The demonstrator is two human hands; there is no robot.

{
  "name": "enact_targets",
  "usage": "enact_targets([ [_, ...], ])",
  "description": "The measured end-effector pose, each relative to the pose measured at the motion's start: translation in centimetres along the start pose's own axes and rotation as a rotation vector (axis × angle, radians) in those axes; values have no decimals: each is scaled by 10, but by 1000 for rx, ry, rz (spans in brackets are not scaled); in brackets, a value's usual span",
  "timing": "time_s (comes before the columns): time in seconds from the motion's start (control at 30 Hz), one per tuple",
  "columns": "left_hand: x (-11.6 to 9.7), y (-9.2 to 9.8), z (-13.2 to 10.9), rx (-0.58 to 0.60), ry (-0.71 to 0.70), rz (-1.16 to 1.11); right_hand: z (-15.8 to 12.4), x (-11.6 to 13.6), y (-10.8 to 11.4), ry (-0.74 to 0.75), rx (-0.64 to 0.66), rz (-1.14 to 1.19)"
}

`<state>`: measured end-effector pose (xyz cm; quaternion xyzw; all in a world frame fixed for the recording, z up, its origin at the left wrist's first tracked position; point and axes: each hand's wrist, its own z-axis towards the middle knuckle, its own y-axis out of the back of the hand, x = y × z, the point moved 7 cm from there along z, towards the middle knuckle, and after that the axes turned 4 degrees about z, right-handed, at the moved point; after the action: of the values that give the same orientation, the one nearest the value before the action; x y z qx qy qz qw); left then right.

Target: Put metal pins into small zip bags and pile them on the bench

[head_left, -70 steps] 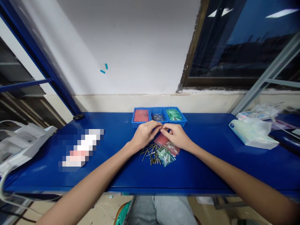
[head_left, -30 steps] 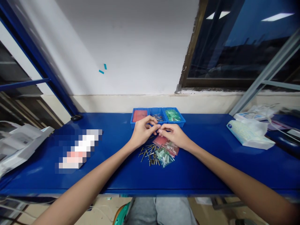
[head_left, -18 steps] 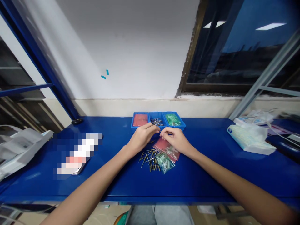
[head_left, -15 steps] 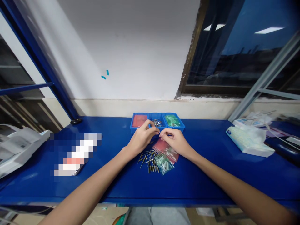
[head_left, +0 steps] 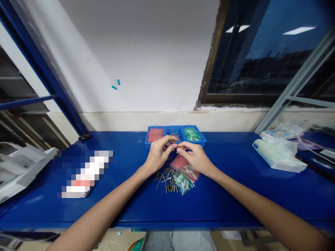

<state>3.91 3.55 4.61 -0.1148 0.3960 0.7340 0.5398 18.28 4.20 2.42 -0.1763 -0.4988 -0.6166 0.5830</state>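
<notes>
My left hand and my right hand meet fingertip to fingertip above the blue bench, both pinched on something small and thin that I cannot make out. Under them lie a scatter of brass and grey pins, a red-tinted plastic bag and a green-tinted bag of small parts. Just behind the hands stand three joined blue trays: red bags in the left one, metal pins in the middle one, green bags in the right one.
A blurred-out flat object lies left on the bench. White equipment sits at the far left edge. A white plastic packet and more packets lie at the right. A small black item rests by the wall.
Both hands stay together over the pin pile. The left thumb and fingers have closed in towards the right fingertips. The camera view has shifted slightly.
</notes>
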Motion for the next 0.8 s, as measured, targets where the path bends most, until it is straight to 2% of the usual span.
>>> enact_targets([
  [0.1, 2, -2, 0, 36, -17, 63, -1, 0, -1, -5, -10, 3],
  [0.3, 2, -12, -5, 205, -206, 319, 0, 4, 2, 19, -45, -66],
  [0.47, 3, -10, -6, 137, -195, 417, -2, 11, 0, 73, -14, -132],
  [0.53, 3, -9, -5, 118, -168, 369, -1, 8, 3, 67, -34, -107],
  [0.63, 8, -8, -2, 106, -53, 200, 1, 1, 8, 58, -77, -109],
  [0.8, 15, -11, -3, 64, 85, -29, 3, -5, 4, 35, -12, -83],
])
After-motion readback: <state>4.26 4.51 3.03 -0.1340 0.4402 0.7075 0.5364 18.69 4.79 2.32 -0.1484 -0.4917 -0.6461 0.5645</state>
